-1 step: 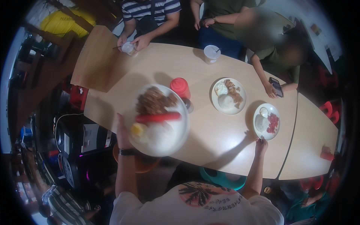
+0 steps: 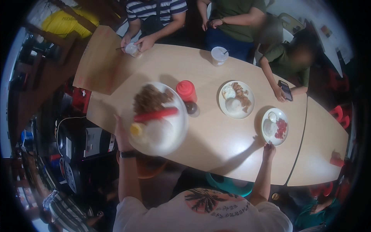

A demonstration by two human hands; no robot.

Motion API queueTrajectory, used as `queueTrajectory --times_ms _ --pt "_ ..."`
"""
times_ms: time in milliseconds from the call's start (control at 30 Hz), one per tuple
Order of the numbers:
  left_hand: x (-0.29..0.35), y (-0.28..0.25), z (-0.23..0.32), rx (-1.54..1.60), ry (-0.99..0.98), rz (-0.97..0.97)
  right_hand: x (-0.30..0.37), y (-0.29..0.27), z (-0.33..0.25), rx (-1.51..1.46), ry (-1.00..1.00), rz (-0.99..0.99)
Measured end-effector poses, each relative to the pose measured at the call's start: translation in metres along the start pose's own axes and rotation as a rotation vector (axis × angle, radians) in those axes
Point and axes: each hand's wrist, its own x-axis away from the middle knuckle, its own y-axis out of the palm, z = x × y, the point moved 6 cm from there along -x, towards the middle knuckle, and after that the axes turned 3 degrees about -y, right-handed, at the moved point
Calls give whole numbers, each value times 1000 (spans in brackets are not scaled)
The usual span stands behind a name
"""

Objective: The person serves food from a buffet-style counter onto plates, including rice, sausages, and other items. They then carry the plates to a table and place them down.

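Observation:
My left hand (image 2: 123, 135) holds a large white plate (image 2: 178, 133) by its left edge, raised above the table. It carries browned chopped meat (image 2: 150, 98), a red sausage (image 2: 156, 114), rice (image 2: 159, 131) and a yellow-topped egg (image 2: 136, 129), all somewhat blurred. At the right, my right hand (image 2: 269, 150) grips the near rim of a smaller white plate (image 2: 279, 142), which bears rice, an egg and reddish meat. Another plate (image 2: 233, 115) with rice, egg and brown meat lies on the table between them, touched by neither hand.
A red squeeze bottle (image 2: 186, 91) and a small dark-topped shaker (image 2: 192, 109) stand beside the raised plate. On the pale table (image 2: 216, 150) is a lidded cup (image 2: 220, 56). Across it, one person holds a cup (image 2: 132, 49), another a phone (image 2: 285, 90). A teal stool (image 2: 232, 185) sits below.
The large plate has shifted slightly left with my left hand, uncovering more of the shaker. My right hand stays at the smaller plate's rim.

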Motion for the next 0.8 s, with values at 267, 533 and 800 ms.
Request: queueTrajectory --times_ms 267,533,800 --pt "-157 -66 -3 157 289 358 -11 17 34 10 39 -4" --pt "-310 -51 -113 314 253 382 -13 7 42 211 44 74" --pt "-398 -51 -147 -51 257 413 -19 7 59 41 -139 -13"
